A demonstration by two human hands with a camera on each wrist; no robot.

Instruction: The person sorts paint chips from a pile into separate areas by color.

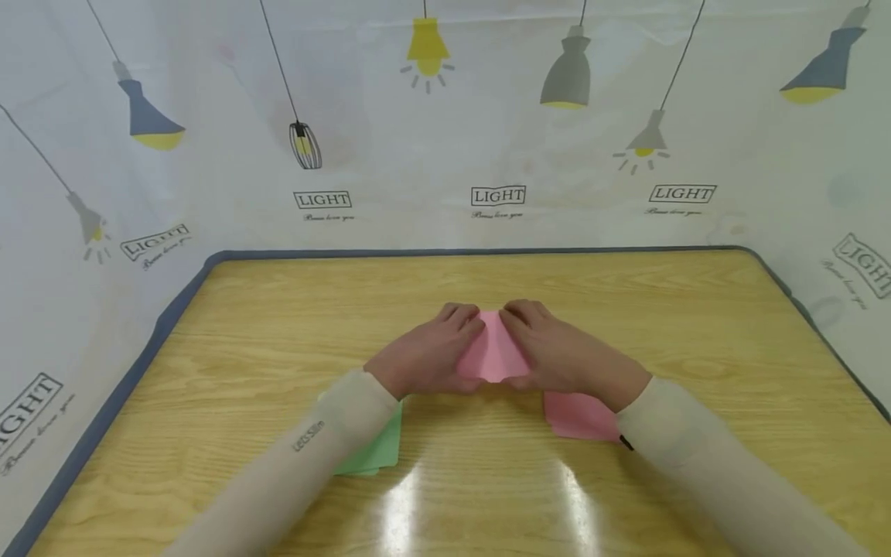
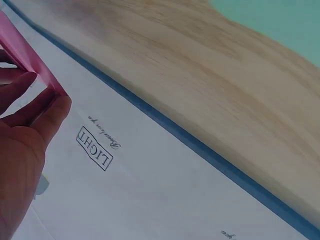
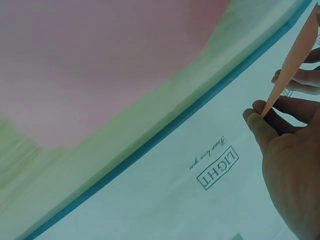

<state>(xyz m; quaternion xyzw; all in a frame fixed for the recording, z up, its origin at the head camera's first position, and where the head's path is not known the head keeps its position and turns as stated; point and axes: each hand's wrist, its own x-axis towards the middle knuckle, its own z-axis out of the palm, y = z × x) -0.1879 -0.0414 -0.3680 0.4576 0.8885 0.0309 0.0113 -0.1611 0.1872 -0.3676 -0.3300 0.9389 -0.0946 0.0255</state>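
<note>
Both hands hold one pink sheet of paper (image 1: 493, 352) over the middle of the table, its surface bent with a crease down the centre. My left hand (image 1: 431, 352) pinches its left side; in the left wrist view the thumb and fingers grip the edge of the pink paper (image 2: 30, 60). On the other side my right hand (image 1: 567, 352) pinches the right edge, and the right wrist view shows that paper (image 3: 290, 70) edge-on between thumb and fingers. Green sheets (image 1: 379, 449) lie under the left forearm, partly hidden by the sleeve. Another pink paper (image 1: 581, 418) lies beneath the right wrist.
The wood-grain table (image 1: 487, 495) has a dark blue edge strip (image 1: 348, 254) along its back and sides. Behind it stands a white cover (image 1: 418, 139) printed with lamps and the word LIGHT. A small black thing (image 1: 626, 442) shows beside the right sleeve.
</note>
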